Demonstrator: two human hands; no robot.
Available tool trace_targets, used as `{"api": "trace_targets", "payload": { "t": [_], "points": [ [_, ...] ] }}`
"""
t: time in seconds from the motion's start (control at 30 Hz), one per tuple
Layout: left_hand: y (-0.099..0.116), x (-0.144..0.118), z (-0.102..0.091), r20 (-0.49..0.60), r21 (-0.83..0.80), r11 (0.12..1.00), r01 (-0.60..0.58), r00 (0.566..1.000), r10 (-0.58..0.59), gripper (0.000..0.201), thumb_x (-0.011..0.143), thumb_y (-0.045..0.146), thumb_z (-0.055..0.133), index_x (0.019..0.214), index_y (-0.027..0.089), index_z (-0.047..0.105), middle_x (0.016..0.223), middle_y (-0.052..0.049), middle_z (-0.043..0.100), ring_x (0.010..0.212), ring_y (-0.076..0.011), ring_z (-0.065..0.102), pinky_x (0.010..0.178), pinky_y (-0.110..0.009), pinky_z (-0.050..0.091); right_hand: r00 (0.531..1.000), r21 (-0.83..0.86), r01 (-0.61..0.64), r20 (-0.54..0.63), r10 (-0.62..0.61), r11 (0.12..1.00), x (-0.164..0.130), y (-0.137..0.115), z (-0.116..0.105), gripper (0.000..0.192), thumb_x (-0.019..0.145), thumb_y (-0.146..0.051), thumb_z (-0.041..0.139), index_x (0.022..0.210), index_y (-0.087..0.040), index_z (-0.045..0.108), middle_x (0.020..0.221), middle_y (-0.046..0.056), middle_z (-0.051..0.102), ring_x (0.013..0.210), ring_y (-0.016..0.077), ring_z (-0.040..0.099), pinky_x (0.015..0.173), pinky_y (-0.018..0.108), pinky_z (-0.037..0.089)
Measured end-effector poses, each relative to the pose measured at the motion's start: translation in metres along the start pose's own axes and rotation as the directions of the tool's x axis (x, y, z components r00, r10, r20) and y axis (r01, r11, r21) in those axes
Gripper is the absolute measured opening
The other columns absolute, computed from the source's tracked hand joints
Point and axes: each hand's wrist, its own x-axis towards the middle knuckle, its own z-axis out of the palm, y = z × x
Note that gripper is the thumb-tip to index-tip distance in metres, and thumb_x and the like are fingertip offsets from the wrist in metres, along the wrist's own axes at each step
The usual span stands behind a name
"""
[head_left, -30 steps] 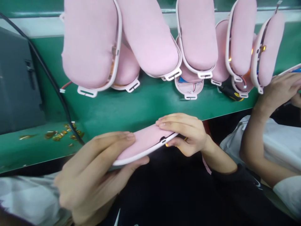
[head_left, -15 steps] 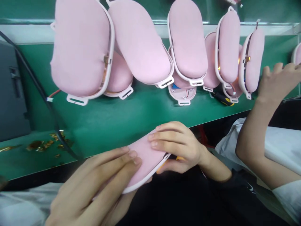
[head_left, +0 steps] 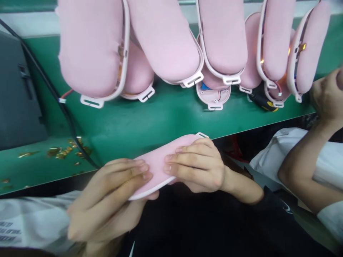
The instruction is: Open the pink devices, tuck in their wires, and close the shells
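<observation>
both hands grip one pink padded shell (head_left: 160, 160) with a white rim, held just off the near edge of the green table (head_left: 150, 123) — over the dark lap, not resting on the surface. the left hand (head_left: 107, 200) closes around its left end, fingers (head_left: 128, 172) laid flat across the soft top and the thumb under the rim. the right hand (head_left: 198, 166) clamps the right end the same way, its fingers pointing left, so the fingertips of the two hands nearly meet at the middle of the pad. the white slotted tab (head_left: 202, 135) of the shell sticks out past the right knuckles, toward the table edge.

along the far side of the table a row of like pink shells (head_left: 171, 43) leans in a line; gold scraps (head_left: 64, 151) lie near the left corner beside a black cable (head_left: 61, 107). a co-worker's hand (head_left: 325, 96) is at the right edge.
</observation>
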Motion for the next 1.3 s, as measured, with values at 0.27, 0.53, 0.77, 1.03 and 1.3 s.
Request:
{"api": "trace_targets", "payload": {
  "t": [0.27,0.53,0.77,1.03,1.3],
  "points": [
    [-0.007,0.018,-0.017,0.291,0.338,0.927,-0.163,0.955,0.062,0.037,0.096,0.029,0.081,0.130,0.016,0.076,0.127,-0.008,0.080,0.121,-0.0282,0.075,0.118,-0.041,0.050,0.995,0.103,-0.084,0.063,0.078,0.991,-0.009,0.022,-0.002,0.037,0.095,-0.031,0.083,0.123,-0.009,0.070,0.121,0.011,0.074,0.118,0.0156,0.071,0.106,0.032,0.062],
    [-0.008,0.012,0.018,0.144,0.318,0.904,-0.286,0.957,0.252,0.034,0.082,-0.001,0.084,0.113,0.014,0.079,0.112,-0.007,0.084,0.097,-0.0238,0.080,0.084,-0.038,0.051,0.996,0.187,-0.053,-0.066,0.067,0.981,-0.009,0.017,0.012,0.018,0.095,-0.017,0.079,0.111,-0.011,0.073,0.109,0.007,0.076,0.103,0.0134,0.076,0.086,0.029,0.061],
    [-0.006,0.024,0.005,0.289,0.275,0.916,-0.291,0.934,0.210,0.025,0.093,0.015,0.082,0.118,0.016,0.079,0.116,-0.006,0.083,0.100,-0.0250,0.079,0.096,-0.041,0.052,0.995,0.331,-0.076,-0.038,0.094,0.940,-0.019,0.028,0.012,0.037,0.090,-0.028,0.087,0.116,-0.008,0.072,0.114,0.009,0.076,0.111,0.0142,0.074,0.099,0.028,0.065],
    [0.015,0.032,0.025,0.317,0.330,0.870,-0.367,0.911,0.265,0.034,0.088,0.003,0.082,0.122,0.010,0.077,0.117,-0.011,0.083,0.104,-0.0228,0.079,0.096,-0.037,0.050,0.980,0.353,0.033,-0.195,0.039,0.935,-0.031,0.036,0.027,0.030,0.098,-0.031,0.078,0.114,-0.006,0.072,0.114,0.012,0.074,0.109,0.0145,0.072,0.093,0.028,0.064],
    [0.021,0.020,0.045,0.175,0.425,0.860,-0.282,0.958,0.228,0.043,0.076,-0.011,0.080,0.114,0.009,0.078,0.108,-0.012,0.083,0.098,-0.0248,0.080,0.093,-0.036,0.053,0.939,0.381,-0.008,-0.316,0.139,0.924,-0.027,0.031,0.034,0.014,0.096,-0.011,0.077,0.109,-0.008,0.072,0.107,0.008,0.076,0.102,0.0137,0.075,0.087,0.027,0.064]
  ]
}}
